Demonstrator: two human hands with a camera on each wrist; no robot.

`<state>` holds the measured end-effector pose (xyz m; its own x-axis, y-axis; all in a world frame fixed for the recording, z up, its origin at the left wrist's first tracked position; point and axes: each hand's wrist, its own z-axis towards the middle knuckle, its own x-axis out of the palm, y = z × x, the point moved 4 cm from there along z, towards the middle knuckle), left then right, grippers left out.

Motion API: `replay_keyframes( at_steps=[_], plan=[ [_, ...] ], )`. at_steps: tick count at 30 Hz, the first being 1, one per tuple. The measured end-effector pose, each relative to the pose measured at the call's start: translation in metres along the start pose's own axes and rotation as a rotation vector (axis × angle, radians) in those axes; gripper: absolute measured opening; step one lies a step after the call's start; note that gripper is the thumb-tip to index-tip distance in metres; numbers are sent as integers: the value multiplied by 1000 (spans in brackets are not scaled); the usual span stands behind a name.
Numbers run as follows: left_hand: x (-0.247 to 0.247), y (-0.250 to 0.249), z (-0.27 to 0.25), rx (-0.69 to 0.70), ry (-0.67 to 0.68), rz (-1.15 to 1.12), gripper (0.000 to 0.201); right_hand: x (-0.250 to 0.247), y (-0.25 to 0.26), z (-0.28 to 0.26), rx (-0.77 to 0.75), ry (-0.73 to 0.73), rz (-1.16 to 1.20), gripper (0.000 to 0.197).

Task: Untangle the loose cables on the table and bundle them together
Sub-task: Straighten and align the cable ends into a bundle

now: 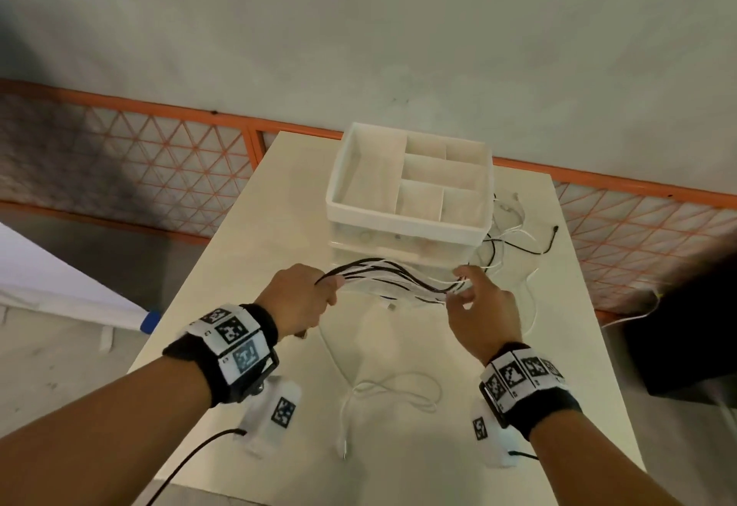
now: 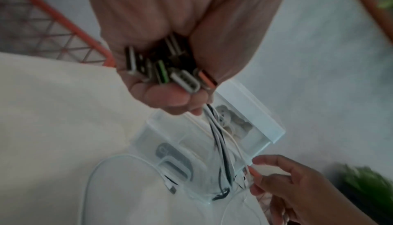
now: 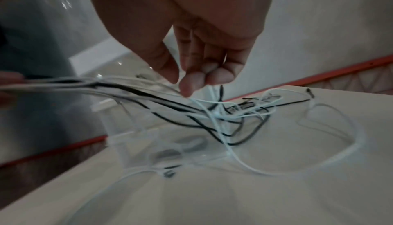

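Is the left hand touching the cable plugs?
Touching. In the left wrist view, the left hand has its fingers and thumb curled round the cable plugs, whose ends stick out of the fist.

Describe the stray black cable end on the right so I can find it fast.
Start at the white compartment organizer at the table's far end. Just right of it, past the tangled cables, one black cable runs toward the right edge. Unlike its neighbours, its plug end curls up alone, clear of the tangle.
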<state>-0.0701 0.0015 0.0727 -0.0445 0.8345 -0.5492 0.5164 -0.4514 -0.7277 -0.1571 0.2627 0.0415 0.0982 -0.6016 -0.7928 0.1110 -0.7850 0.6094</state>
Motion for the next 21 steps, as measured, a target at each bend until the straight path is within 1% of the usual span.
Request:
replay_keyframes(
  at_steps=[1,2,3,5,7,11,12,14,17,19,21],
  plan=[
    [0,2,0,-29,16,-67,37,0,12,-5,-37,-31,4,16],
    [1,3,1,-50,40,-114,36,3,26,-11,-80,-8,7,6],
    [1,2,1,-61,69,-141,35,12,38,-16,-124,68,-4,6],
    [0,1,3,-48,132,-127,34,41,59,-27,-221,305,-117,20],
    [-1,0,3,-23,175,-69,32,72,75,-37,-266,467,-270,28],
    [-9,7,4,-4,157,-22,29,123,88,-50,-151,672,-444,45],
    [-11,11,4,14,159,-24,29,131,88,-53,-138,695,-488,46],
    [-14,19,4,56,181,-55,28,142,86,-59,-123,713,-538,40],
    [-23,29,4,97,204,-86,21,149,83,-62,-130,750,-503,33],
    [-30,32,6,143,171,-61,20,142,93,-57,-165,707,-442,27],
    [-35,31,9,187,155,-36,23,125,115,-47,-237,623,-346,25]
  ],
)
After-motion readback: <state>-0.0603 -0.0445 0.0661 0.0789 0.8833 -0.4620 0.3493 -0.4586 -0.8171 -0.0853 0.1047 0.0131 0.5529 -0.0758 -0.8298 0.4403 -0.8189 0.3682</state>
